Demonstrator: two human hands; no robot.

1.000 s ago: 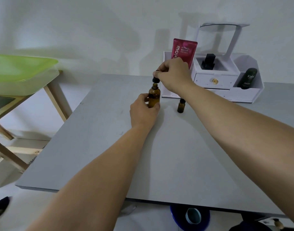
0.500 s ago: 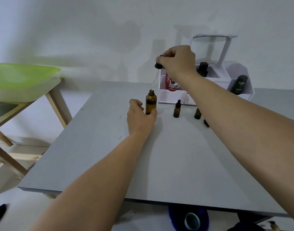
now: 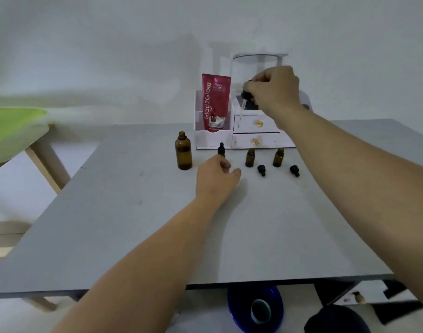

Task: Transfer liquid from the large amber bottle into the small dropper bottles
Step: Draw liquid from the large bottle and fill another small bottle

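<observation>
The large amber bottle [image 3: 183,151] stands uncapped on the grey table [image 3: 133,224]. My right hand [image 3: 275,91] is raised above the table and pinches its black dropper cap [image 3: 245,94], with the glass pipette hanging down. My left hand [image 3: 216,179] rests on the table, its fingers curled around a small capped dropper bottle [image 3: 221,150]; only the bottle's cap shows above the hand. To the right stand two small open amber bottles [image 3: 250,157] [image 3: 278,157]. Their black dropper caps [image 3: 261,169] [image 3: 295,170] lie beside them.
A white drawer organizer [image 3: 253,140] holding a red tube [image 3: 215,102] stands just behind the bottles. A green tray [image 3: 11,131] on a wooden stand is off the table's left side. A blue round object [image 3: 256,308] lies on the floor below the front edge.
My left hand let go of the large bottle and moved right to the small capped bottle. My right hand carried the dropper right, away from the large bottle's mouth.
</observation>
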